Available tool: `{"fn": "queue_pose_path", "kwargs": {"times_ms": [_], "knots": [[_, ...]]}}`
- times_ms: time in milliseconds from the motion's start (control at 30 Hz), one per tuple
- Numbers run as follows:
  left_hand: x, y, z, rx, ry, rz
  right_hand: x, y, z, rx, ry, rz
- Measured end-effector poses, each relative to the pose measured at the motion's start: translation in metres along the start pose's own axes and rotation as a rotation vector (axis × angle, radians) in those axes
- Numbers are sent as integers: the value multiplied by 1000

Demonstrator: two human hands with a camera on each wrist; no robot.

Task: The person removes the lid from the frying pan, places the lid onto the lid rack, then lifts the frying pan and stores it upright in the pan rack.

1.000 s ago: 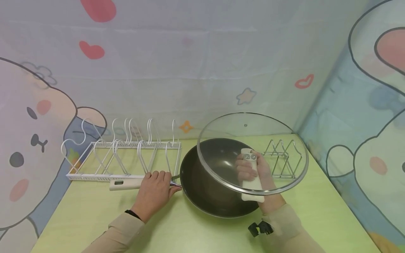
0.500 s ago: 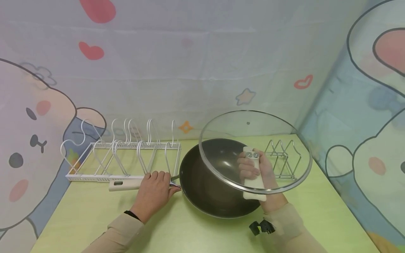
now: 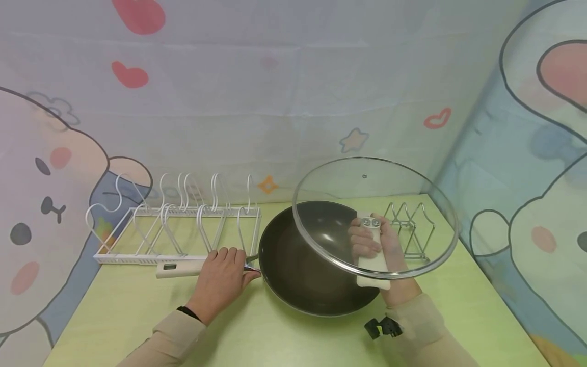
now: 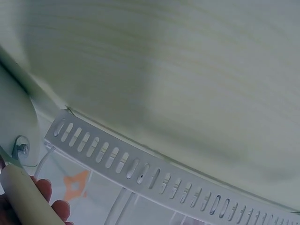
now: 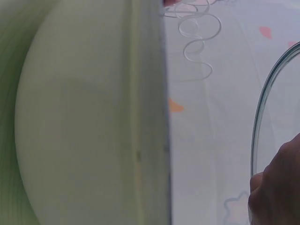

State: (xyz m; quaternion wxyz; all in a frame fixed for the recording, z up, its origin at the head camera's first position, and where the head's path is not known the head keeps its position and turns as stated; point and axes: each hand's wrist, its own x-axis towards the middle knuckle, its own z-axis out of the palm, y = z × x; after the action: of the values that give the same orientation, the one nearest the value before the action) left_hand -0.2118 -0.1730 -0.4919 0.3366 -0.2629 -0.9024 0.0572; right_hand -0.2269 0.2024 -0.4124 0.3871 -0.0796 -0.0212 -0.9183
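Note:
A dark-lined wok (image 3: 302, 280) sits on the green table in the head view, its cream handle (image 3: 180, 268) pointing left. My left hand (image 3: 219, 279) grips that handle near the wok's rim; the left wrist view shows its fingertips (image 4: 60, 208) beneath the handle. Raised and tilted over the wok's right side is a large clear glass lid (image 3: 399, 188) with a metal rim. My right hand (image 3: 390, 250), seen through the glass, grips the lid's cream handle (image 3: 373, 261). In the right wrist view the lid's rim arcs behind that hand (image 5: 280, 187).
A white wire rack (image 3: 137, 258) with tall curved dividers stands at the back left, close behind the wok's handle. At the back right, partly seen through the lid, is a small silver rack (image 3: 415, 255). A printed cloth wall (image 3: 220, 117) rises behind the table.
My right hand has carried the lid a little to the right and slightly upward. The left hand and the wok stay in place, apart from a slight shift of the view.

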Motion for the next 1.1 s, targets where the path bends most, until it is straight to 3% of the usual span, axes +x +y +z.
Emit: {"fn": "queue_pose_path", "kwargs": {"times_ms": [400, 567, 800, 1100], "knots": [[3, 0, -6, -2, -16, 1, -1, -6, -1, -34, -42, 7], [9, 4, -12, -86, -12, -11, -3, -9, 0, -44, -38, 13], [27, 22, -26, -182, 37, 56, -10, -13, 2, -58, -35, -15], [50, 44, -37, -244, 14, 120, -19, -19, 6, -40, -28, -21]]}}
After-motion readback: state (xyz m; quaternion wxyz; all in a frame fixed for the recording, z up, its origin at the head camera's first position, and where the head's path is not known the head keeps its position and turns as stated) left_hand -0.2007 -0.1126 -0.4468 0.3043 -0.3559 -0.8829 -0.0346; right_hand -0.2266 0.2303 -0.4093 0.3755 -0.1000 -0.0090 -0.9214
